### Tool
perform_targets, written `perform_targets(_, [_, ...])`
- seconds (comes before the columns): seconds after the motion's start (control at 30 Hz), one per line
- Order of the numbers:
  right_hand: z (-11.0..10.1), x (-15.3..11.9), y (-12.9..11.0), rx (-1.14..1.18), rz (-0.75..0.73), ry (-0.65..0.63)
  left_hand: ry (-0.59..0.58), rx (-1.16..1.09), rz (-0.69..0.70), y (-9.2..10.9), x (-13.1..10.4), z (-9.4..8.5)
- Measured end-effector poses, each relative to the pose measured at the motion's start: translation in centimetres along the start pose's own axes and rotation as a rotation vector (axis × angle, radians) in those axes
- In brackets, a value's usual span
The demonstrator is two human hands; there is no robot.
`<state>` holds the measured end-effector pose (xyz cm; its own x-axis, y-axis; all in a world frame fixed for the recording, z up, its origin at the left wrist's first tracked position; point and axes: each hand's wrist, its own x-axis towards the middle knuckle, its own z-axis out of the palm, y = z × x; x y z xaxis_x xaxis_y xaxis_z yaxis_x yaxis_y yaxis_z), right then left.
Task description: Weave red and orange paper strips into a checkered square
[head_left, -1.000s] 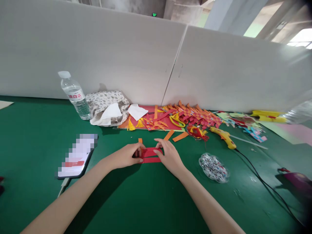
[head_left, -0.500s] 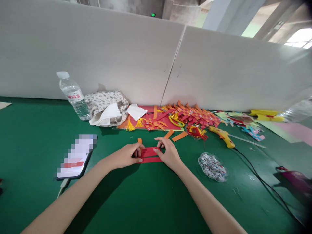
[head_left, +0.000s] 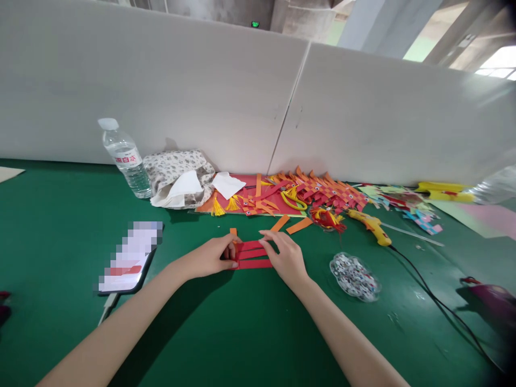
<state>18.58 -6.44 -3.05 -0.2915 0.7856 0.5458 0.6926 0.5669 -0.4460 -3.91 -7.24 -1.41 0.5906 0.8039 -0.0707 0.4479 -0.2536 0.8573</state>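
Observation:
Red paper strips (head_left: 253, 264) lie side by side between my hands, with narrow gaps showing the green table. My left hand (head_left: 215, 257) is closed on their left end, and its curled fingers hide that part. An orange paper strip (head_left: 233, 231) sticks out behind the left fingers. My right hand (head_left: 286, 257) has thumb and forefinger bent at the right end of the red strips, at the upper one. Beyond the right hand lie loose orange strips (head_left: 299, 226).
A phone on a cable (head_left: 131, 258) lies at left, below a water bottle (head_left: 128, 164) and a patterned tissue pouch (head_left: 177, 161). Woven paper fish (head_left: 322, 191) are piled at the back. A dish of googly eyes (head_left: 355, 277) and a yellow glue gun (head_left: 371, 227) are at right.
My right hand has shifted slightly right along the red strips, and the strips now show more spread apart. The left hand stays on their left end. The whole view has shifted a little.

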Motion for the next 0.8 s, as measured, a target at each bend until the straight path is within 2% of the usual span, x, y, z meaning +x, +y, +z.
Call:
perform_targets(0.1, [-0.2, 0.0, -0.4, -0.098, -0.131, 0.016, -0.015, -0.019, -0.006, 0.0, 0.0, 0.0])
perform_targets(0.2, [-0.3, -0.1, -1.1, -0.08, -0.139, -0.015, -0.014, -0.01, -0.023, 0.0, 0.0, 0.0])
perform_targets(0.27, [-0.3, -0.2, -1.6, 0.044, -0.048, -0.058, -0.003, 0.003, -0.024, 0.0, 0.0, 0.0])
perform_targets(0.43, [-0.4, -0.3, -2.2, 0.526, 0.282, -0.099, 0.042, 0.006, -0.006, -0.5, 0.0, 0.1])
perform_targets(0.53, [-0.6, -0.4, -2.3, 0.639, 0.344, -0.176, 0.075, 0.007, 0.0, -0.7, -0.1, 0.1])
perform_targets(0.63, [-1.0, -0.4, -2.7, 0.595, 0.269, -0.326, 0.099, 0.011, 0.0, -0.5, -0.2, 0.0])
perform_targets(0.8, [-1.5, -0.6, -3.7, 0.396, 0.011, -0.492, 0.12, -0.049, 0.02, 0.3, -0.4, -0.2])
